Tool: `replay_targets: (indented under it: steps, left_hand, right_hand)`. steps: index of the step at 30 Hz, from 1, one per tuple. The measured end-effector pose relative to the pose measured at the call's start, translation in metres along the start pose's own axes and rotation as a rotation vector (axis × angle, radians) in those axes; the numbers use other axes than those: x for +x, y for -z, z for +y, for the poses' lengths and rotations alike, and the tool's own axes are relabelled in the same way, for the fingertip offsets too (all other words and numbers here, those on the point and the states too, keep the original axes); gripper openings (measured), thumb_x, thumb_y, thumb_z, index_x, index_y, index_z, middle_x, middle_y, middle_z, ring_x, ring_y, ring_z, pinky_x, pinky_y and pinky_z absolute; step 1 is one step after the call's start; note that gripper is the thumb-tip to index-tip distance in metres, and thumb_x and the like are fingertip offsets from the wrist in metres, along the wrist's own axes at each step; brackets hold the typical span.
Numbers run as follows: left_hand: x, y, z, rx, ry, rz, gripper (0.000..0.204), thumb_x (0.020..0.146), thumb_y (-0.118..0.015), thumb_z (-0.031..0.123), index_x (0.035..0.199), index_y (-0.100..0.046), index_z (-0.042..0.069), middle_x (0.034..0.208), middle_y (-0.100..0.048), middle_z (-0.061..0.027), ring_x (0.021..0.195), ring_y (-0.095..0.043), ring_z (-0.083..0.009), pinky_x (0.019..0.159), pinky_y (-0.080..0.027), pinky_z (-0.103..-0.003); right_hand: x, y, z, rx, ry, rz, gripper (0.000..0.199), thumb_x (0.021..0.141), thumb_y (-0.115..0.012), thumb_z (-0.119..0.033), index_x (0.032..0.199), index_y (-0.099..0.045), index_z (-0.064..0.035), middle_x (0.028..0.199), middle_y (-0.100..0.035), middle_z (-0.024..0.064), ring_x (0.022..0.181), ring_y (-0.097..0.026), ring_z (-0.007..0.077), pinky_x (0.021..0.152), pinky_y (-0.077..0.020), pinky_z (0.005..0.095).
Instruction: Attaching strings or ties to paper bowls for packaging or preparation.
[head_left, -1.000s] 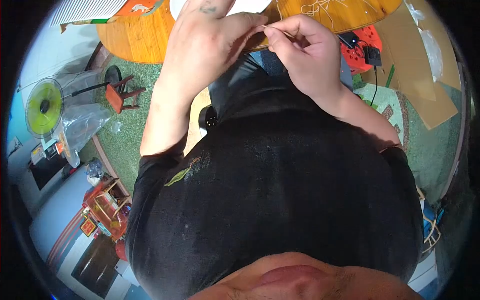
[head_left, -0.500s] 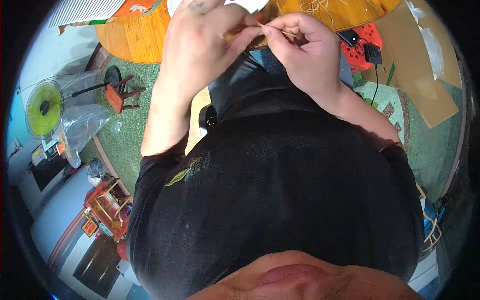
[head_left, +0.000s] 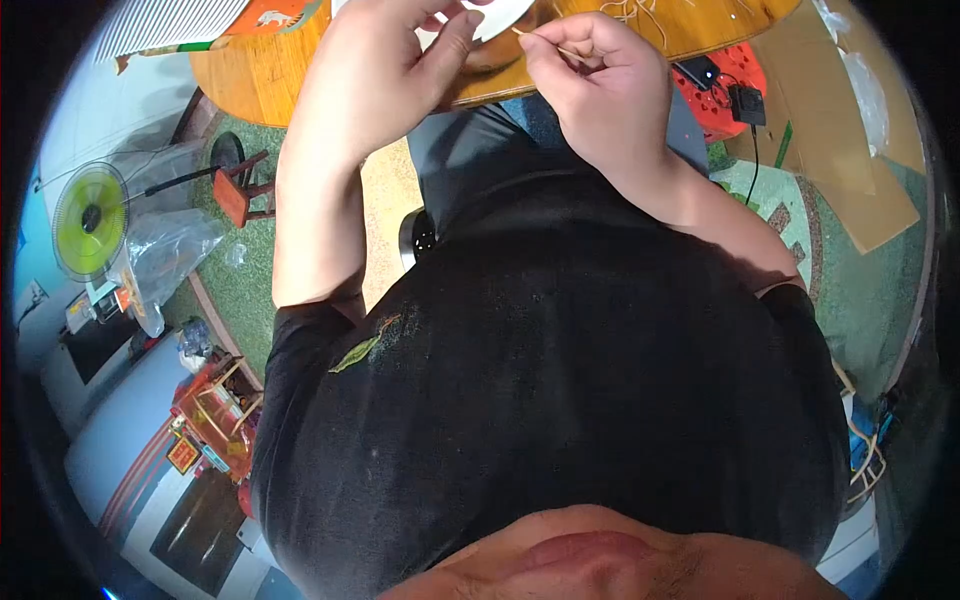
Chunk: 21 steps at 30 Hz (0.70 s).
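Both hands work at the wooden table: my left hand grips a white disc, my right hand pinches a thin stick.

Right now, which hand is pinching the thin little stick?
The right hand pinches the thin stick between its fingers; the left hand grips a white round object instead.

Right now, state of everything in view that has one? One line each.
left hand: curled, gripping a white round object at the table edge
right hand: pinching a thin stick at its fingertips
table: wooden, thin strands scattered on top
fan: on the floor; spinning or not, cannot tell
plastic bag: crumpled beside the fan
cardboard: flat on the floor
stool: tipped on the green mat
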<state>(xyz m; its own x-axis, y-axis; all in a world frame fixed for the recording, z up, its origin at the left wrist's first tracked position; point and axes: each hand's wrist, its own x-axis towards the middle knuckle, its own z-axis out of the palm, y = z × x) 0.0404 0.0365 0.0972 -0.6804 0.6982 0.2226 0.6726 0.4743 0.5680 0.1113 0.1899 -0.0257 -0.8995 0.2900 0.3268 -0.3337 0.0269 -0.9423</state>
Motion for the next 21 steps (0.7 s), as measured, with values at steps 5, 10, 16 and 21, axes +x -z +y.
replay_targets:
  steps: [5,10,16,21]
  left_hand:
    - [0.008,0.005,-0.001,0.002,0.06,-0.14,0.016,0.089,-0.064,-0.004,0.105,-0.068,-0.005,0.098,-0.069,-0.0215,0.09,-0.067,-0.0363,0.082,-0.053,-0.04]
    - [0.015,0.008,0.001,-0.008,0.098,-0.18,0.016,0.091,-0.062,-0.004,0.106,-0.07,-0.005,0.095,-0.07,-0.0212,0.089,-0.069,-0.0307,0.08,-0.053,-0.038]
    - [0.026,0.014,-0.004,-0.076,0.23,-0.424,0.02,0.092,-0.065,-0.002,0.11,-0.072,-0.003,0.086,-0.073,-0.015,0.076,-0.067,-0.0217,0.07,-0.053,-0.034]
    - [0.036,0.015,0.002,-0.096,0.4,-0.508,0.015,0.093,-0.066,0.0,0.106,-0.074,-0.002,0.081,-0.072,-0.0099,0.071,-0.065,-0.0163,0.066,-0.052,-0.032]
  right_hand:
    - [0.001,-0.001,-0.001,-0.03,0.057,-0.008,0.003,0.096,-0.071,-0.001,0.094,-0.071,0.001,0.076,-0.068,-0.0035,0.067,-0.057,-0.0016,0.058,-0.0423,0.017]
    - [0.001,-0.001,0.001,-0.01,0.04,-0.009,0.002,0.095,-0.071,0.0,0.095,-0.072,0.0016,0.077,-0.07,-0.0024,0.069,-0.059,-0.0011,0.059,-0.0436,0.017]
    - [0.0,-0.004,0.002,0.012,0.023,0.011,0.002,0.095,-0.072,0.0,0.096,-0.072,0.0018,0.078,-0.07,-0.0019,0.069,-0.059,-0.0006,0.06,-0.045,0.0171]
    - [-0.001,-0.001,0.003,-0.018,0.011,-0.001,0.003,0.095,-0.073,0.0,0.096,-0.072,0.0019,0.079,-0.071,-0.0009,0.07,-0.06,-0.0002,0.061,-0.0465,0.0172]
